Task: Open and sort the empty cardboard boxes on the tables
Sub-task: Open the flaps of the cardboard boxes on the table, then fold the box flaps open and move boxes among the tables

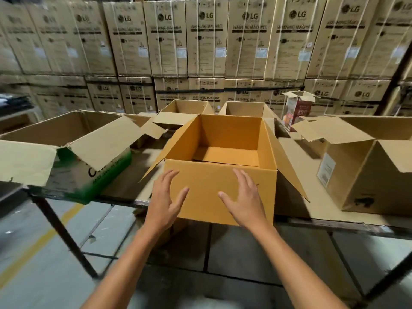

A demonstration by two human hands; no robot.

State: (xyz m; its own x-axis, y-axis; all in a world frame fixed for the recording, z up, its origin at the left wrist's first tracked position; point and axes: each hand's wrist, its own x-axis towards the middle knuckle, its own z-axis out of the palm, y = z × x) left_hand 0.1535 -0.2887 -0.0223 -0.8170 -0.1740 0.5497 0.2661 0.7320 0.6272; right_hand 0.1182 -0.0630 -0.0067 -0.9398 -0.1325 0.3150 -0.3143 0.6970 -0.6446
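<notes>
Centre carton [220,192] open; sorting likely pending.
Left hand [166,197] and right hand [244,197] at near wall, fingers spread; neighbouring cartons [367,179] open.

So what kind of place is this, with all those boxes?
Probably a warehouse or stockroom: tall stacks of washing-machine cartons line the back, and open, empty boxes sit on a metal-framed table.
</notes>
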